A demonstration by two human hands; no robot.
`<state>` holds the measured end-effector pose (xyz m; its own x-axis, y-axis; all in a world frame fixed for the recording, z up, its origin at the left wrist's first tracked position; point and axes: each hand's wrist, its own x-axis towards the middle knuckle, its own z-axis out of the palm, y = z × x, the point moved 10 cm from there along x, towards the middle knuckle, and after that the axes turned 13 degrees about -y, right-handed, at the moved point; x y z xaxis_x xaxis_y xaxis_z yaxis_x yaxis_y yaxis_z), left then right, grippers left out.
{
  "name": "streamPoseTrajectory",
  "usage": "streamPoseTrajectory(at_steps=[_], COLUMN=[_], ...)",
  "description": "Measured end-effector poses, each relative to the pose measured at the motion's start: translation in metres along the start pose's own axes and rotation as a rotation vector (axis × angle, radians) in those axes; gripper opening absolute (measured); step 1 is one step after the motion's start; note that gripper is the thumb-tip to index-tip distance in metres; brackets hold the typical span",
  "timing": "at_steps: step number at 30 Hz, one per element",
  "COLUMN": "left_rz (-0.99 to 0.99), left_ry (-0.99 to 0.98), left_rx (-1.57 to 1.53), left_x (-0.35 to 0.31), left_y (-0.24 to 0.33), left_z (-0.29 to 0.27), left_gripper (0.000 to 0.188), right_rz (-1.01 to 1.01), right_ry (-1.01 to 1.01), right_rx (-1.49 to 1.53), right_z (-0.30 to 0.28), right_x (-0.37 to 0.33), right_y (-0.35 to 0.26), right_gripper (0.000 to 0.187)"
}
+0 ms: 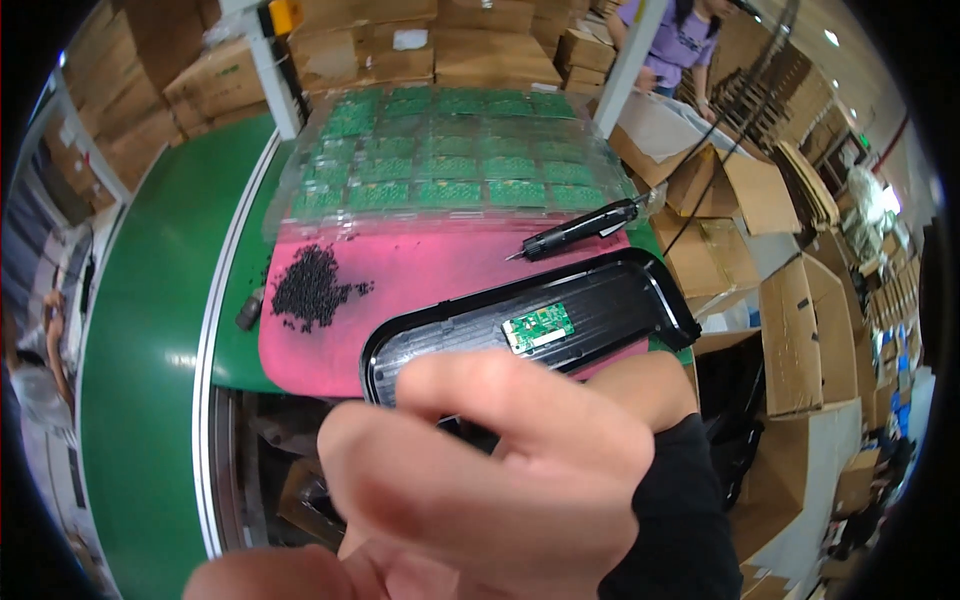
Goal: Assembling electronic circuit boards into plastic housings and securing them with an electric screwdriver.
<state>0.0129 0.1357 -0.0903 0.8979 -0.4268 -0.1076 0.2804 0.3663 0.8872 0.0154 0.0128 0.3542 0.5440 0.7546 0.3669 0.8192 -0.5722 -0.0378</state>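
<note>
A closed hand, which looks like my left hand point(490, 480), fills the lower middle, very close and partly blurred. Its fingers are curled; whatever they may hold is hidden. Behind it my right hand point(640, 388) shows only near the wrist, above a black sleeve, its fingers covered. Beyond the hands lies a black plastic housing point(430, 338), a long shallow shell with rounded corners. A small green circuit board point(540, 327) sits inside it. Past the housing, a black electric screwdriver point(580, 230) rests with its bit pointing left.
A pile of small black parts point(308, 287) lies on the pink mat point(420, 260). Clear trays of green circuit boards point(450, 165) stand at the back. A green conveyor belt point(150, 350) runs along the left. Cardboard boxes point(715, 260) line the right, where another person point(675, 45) stands.
</note>
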Motion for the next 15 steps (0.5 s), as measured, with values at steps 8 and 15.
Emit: streamPoseTrajectory(at_steps=[8,15], left_rz=[0.387,1.142], left_ry=[0.283,0.604], left_rx=[-0.343,-0.186], left_x=[-0.071,-0.186], left_y=[0.003,0.126], left_z=[-0.015,-0.076], left_gripper=[0.063,0.064], right_rz=[-0.185,-0.268], right_ry=[0.061,0.202], right_rx=[0.155,0.266], right_z=[0.044,0.057], right_x=[0.029,0.006], right_y=[-0.031,-0.041], right_gripper=[0.028,0.027])
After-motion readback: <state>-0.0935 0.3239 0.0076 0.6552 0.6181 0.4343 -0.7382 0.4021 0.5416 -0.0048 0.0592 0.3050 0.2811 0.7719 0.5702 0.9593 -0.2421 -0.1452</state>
